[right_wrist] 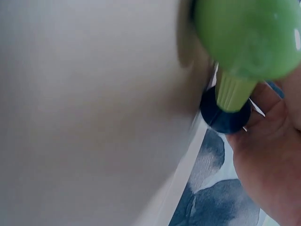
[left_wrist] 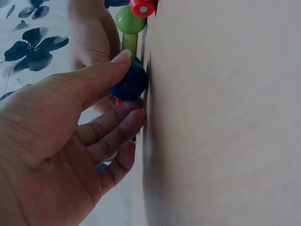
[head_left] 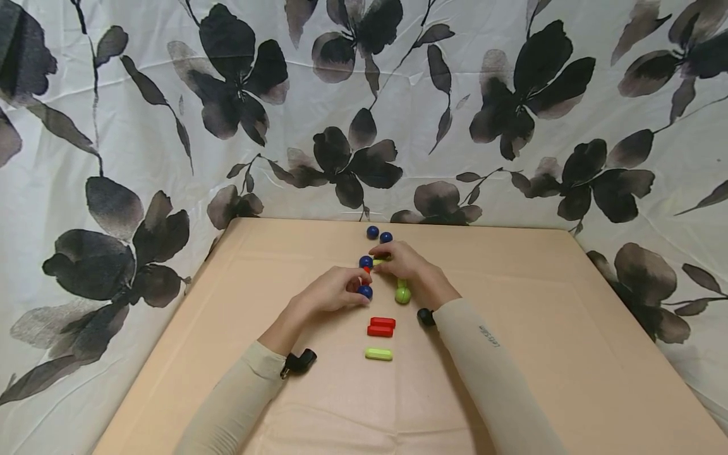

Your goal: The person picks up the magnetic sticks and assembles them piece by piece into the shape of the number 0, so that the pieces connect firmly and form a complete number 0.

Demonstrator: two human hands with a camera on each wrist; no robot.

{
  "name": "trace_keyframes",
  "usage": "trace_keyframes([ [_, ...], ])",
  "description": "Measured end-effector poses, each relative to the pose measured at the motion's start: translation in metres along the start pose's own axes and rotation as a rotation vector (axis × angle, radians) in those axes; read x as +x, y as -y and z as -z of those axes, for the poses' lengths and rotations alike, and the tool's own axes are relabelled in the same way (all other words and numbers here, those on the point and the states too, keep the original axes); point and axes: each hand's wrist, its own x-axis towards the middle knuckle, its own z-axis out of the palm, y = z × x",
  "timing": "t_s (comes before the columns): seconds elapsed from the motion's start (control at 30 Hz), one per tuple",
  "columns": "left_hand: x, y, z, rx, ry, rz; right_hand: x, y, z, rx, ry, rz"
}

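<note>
Only the left wrist view shows the pale disc in the end of a red rod. The left hand pinches a glossy blue ball between thumb and fingertips; ahead and to its right, the right hand, fingers bent, pinches a yellow-green rod.

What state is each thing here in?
Left hand: pinching a blue ball.
Right hand: apparently pinching a green rod.
Middle blue ball: against a red rod, joint unclear.
Green ball: on another green rod.
Two far blue balls: loose.
Two near red rods: lying side by side.
Nearest green rod: lying alone.
Cloth: hanging, creased.
</note>
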Motion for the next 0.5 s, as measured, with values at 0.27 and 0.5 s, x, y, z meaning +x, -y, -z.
trace_keyframes([
  [0.27, -0.0001, 0.0031, -0.0003, -0.026, 0.005, 0.011, -0.0041, -0.0064, 0.0067, -0.061, -0.039, -0.040],
  [0.5, 0.0015, 0.0027, -0.0014, -0.033, 0.008, 0.024, -0.0061, -0.0067, 0.0066, -0.050, -0.053, -0.045],
])
